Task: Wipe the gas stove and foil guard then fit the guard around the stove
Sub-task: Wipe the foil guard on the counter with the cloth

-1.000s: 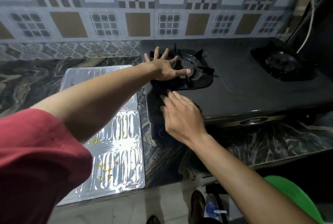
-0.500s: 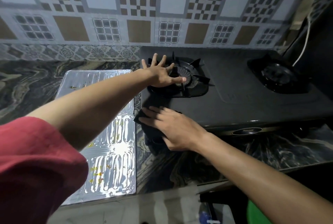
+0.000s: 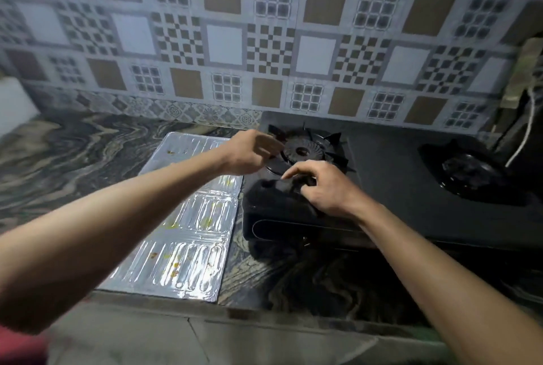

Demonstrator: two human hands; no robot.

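I see the foil guard (image 3: 182, 217) lying flat on the worktop (image 3: 73, 153), just left of the gas stove (image 3: 390, 176). My left hand (image 3: 249, 153) hangs over the stove's left burner (image 3: 302, 150), fingers curled; whether its grip holds anything I cannot tell. My right hand (image 3: 323, 188) has its grip bunched on a dark cloth (image 3: 276, 191) at the stove's front-left corner.
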